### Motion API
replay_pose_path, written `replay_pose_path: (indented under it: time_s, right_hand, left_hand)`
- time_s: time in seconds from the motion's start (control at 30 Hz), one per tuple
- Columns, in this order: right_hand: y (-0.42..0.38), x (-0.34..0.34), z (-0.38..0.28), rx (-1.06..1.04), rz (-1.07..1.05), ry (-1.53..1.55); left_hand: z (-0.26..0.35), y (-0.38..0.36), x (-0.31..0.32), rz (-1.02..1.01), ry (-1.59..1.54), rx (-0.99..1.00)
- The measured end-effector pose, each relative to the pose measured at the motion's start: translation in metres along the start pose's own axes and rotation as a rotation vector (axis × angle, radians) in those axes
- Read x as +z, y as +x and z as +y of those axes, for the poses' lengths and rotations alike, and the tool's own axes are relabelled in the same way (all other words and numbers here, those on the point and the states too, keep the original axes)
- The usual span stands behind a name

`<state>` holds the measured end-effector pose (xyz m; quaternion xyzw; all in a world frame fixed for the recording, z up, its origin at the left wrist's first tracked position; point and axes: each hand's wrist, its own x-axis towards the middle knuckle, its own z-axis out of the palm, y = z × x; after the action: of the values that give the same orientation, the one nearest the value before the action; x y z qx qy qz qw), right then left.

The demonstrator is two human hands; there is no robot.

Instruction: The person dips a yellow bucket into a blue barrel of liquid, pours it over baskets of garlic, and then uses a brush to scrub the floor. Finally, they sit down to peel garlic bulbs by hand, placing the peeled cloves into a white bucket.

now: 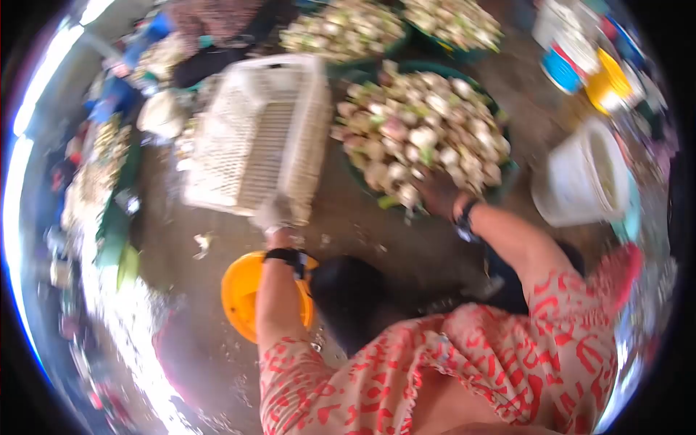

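A white plastic crate (250, 138) with slotted sides lies left of centre, its inside bare. At its near rim is my left hand (275, 213), in a pale glove, with the fingers closed on the edge. To the right stands a dark green tub (506, 174) heaped with white and purplish bulbs (424, 134), like garlic or onions, some with short green stems. My right hand (438, 194), in a dark glove, reaches into the near side of the heap and touches the bulbs. Its fingertips are blurred and partly hidden among them.
An orange basin (243, 293) sits under my left forearm. More heaped bulbs (344, 29) stand at the back. At right are a white bucket (583, 177) and a yellow container (607, 81). A green tub edge (116, 225) runs along the left; the floor is wet with scraps.
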<state>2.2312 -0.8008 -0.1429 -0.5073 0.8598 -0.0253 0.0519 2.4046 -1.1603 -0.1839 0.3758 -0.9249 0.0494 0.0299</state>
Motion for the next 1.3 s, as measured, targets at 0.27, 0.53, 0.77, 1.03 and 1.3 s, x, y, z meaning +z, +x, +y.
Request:
replay_pose_path:
  time_s: [0.27, 0.53, 0.77, 1.03, 1.3]
  right_hand:
    - [0.004, 0.021, -0.050, -0.022, 0.316, -0.243]
    - [0.033, 0.023, -0.053, -0.034, -0.044, -0.360]
    - [0.052, 0.013, -0.051, -0.009, -0.383, -0.436]
    - [0.025, -0.053, 0.027, 0.316, 0.342, 1.023]
    - [-0.011, -0.145, 0.123, -0.031, 0.705, 0.832]
  left_hand:
    - [0.048, -0.005, -0.100, -0.221, -0.283, 0.091]
    - [0.148, -0.070, -0.202, 0.115, -0.511, 0.512]
    - [0.160, -0.104, -0.162, -0.130, -0.847, 0.354]
    - [0.214, -0.115, -0.150, 0.039, -1.127, 0.466]
    - [0.269, -0.093, -0.256, 0.431, -1.192, 0.679]
